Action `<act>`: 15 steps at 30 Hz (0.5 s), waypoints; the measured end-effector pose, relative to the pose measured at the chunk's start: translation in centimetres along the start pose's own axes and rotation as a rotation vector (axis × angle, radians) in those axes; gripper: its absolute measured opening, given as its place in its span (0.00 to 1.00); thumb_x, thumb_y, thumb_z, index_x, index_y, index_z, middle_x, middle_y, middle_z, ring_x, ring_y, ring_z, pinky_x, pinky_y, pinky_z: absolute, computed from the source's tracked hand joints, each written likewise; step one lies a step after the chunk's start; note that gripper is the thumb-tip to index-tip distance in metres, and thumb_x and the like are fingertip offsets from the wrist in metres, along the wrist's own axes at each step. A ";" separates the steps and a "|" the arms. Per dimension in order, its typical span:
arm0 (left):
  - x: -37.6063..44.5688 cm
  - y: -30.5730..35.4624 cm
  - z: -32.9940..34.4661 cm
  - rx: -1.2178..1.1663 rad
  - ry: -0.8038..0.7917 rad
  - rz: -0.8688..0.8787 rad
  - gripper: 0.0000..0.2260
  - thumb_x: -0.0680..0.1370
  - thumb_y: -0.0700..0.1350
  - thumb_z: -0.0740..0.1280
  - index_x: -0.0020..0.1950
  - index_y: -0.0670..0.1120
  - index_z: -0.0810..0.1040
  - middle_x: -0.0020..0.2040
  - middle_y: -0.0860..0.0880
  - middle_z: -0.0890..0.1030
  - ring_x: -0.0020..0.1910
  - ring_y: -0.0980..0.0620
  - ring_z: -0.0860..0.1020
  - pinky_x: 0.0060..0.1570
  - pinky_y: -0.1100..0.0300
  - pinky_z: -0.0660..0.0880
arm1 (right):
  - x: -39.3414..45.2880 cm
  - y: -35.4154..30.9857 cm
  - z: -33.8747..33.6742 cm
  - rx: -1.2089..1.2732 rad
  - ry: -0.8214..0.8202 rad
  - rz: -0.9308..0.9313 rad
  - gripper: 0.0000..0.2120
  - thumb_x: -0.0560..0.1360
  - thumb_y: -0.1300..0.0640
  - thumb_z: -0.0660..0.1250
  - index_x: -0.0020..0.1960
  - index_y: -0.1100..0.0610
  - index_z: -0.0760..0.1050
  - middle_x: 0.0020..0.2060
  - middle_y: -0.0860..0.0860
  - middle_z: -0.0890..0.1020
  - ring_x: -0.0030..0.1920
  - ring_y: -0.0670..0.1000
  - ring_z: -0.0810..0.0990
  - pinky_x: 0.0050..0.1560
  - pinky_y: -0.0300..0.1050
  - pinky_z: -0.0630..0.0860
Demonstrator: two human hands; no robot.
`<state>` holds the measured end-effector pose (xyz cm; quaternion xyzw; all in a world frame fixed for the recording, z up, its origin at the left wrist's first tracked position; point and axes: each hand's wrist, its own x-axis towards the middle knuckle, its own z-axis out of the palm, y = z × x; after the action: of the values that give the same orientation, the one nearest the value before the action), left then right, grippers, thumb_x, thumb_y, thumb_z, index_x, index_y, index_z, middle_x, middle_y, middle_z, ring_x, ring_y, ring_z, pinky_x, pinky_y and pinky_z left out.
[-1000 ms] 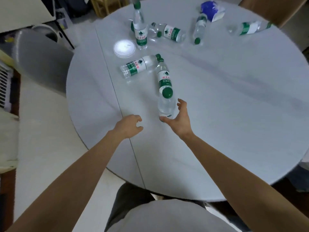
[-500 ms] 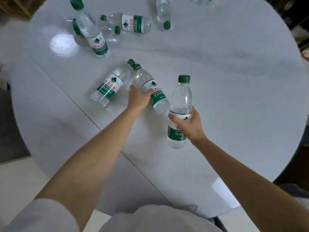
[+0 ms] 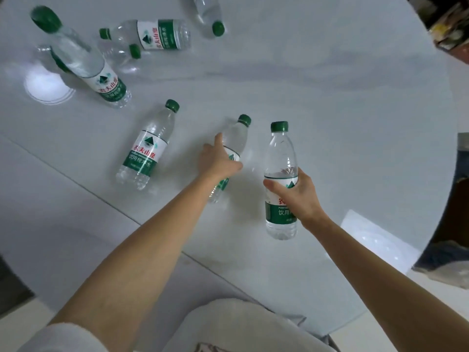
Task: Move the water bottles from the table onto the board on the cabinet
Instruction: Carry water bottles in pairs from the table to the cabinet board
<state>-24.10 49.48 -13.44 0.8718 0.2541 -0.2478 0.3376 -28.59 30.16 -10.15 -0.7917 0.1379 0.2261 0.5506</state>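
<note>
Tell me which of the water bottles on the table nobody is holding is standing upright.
The far-left bottle, beside the bright light reflection. It stands on its base, cap up; the other free bottles lie on their sides.

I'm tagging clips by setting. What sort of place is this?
Probably a home dining area: a round white table strewn with green-capped water bottles, pale tiled floor, household clutter beyond.

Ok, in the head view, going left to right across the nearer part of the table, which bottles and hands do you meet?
Lying bottle with its label up → left hand gripping a second lying bottle → upright bottle held by the right hand.
</note>
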 end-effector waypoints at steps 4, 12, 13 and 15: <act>-2.7 -0.9 3.1 0.470 0.283 0.234 0.42 0.73 0.53 0.71 0.79 0.51 0.49 0.62 0.42 0.71 0.52 0.41 0.76 0.46 0.50 0.74 | -0.3 0.0 -0.2 0.053 -0.008 0.028 0.14 0.68 0.58 0.76 0.51 0.53 0.77 0.41 0.48 0.84 0.40 0.46 0.84 0.44 0.43 0.80; -3.5 -1.9 1.6 -0.423 0.003 0.156 0.33 0.73 0.50 0.71 0.74 0.53 0.60 0.61 0.48 0.77 0.56 0.45 0.78 0.55 0.51 0.77 | -3.7 1.1 -1.7 0.318 0.040 0.096 0.16 0.72 0.56 0.73 0.57 0.56 0.74 0.43 0.51 0.82 0.40 0.49 0.83 0.45 0.46 0.80; -4.8 -1.7 1.7 -0.648 -0.041 0.099 0.29 0.74 0.48 0.71 0.71 0.51 0.64 0.58 0.47 0.79 0.52 0.46 0.79 0.51 0.53 0.78 | -4.2 1.2 -2.2 0.386 0.046 0.108 0.16 0.72 0.56 0.72 0.58 0.57 0.73 0.42 0.52 0.82 0.41 0.50 0.83 0.46 0.49 0.80; -7.6 -1.0 2.2 -0.918 -0.124 0.033 0.20 0.75 0.45 0.70 0.65 0.50 0.70 0.52 0.45 0.79 0.45 0.46 0.80 0.44 0.53 0.79 | -5.3 1.3 -3.3 0.526 0.048 0.122 0.18 0.73 0.54 0.72 0.59 0.59 0.73 0.41 0.53 0.81 0.41 0.53 0.81 0.45 0.51 0.80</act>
<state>-30.91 46.43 -10.77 0.6197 0.3030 -0.1560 0.7070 -33.05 26.49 -7.54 -0.6169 0.2523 0.1966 0.7191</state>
